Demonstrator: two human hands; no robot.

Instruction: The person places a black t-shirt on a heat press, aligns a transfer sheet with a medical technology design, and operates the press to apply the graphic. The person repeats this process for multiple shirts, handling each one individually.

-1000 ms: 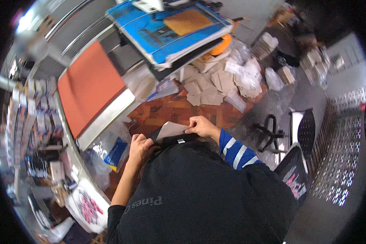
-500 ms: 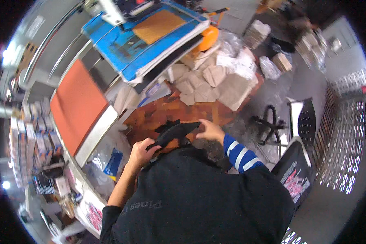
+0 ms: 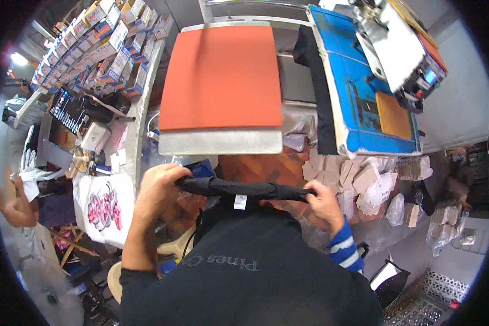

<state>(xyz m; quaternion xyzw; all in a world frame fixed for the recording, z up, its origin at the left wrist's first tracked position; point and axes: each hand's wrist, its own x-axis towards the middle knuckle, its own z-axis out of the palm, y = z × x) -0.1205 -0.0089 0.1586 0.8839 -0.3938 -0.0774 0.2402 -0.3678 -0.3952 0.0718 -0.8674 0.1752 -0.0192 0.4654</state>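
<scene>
A black garment (image 3: 223, 188), bunched into a long roll, is stretched sideways in front of my chest. My left hand (image 3: 163, 187) grips one end of it with curled fingers. The other end is pinched in my right hand (image 3: 326, 205), whose wrist wears a blue-and-white striped cuff. A small white label (image 3: 240, 202) hangs from the roll's lower edge near its middle. Beyond my hands lies a flat orange pad (image 3: 223, 79) on a pale metal platen (image 3: 217, 143). The garment's full shape is hidden by the bunching.
To the right stands a blue-topped board (image 3: 331, 60) under a white machine (image 3: 391, 49), with black cloth (image 3: 319, 103) hanging at its side. Brown packets (image 3: 320, 168) litter the floor. A left-side bench carries boxes (image 3: 114, 65) and a printed white cloth (image 3: 102, 206). Another person's arm (image 3: 19, 204) is at far left.
My view has swung left, bringing the orange pad straight ahead. The black garment, folded between closer hands before, is now pulled out wider and straighter, with its label showing.
</scene>
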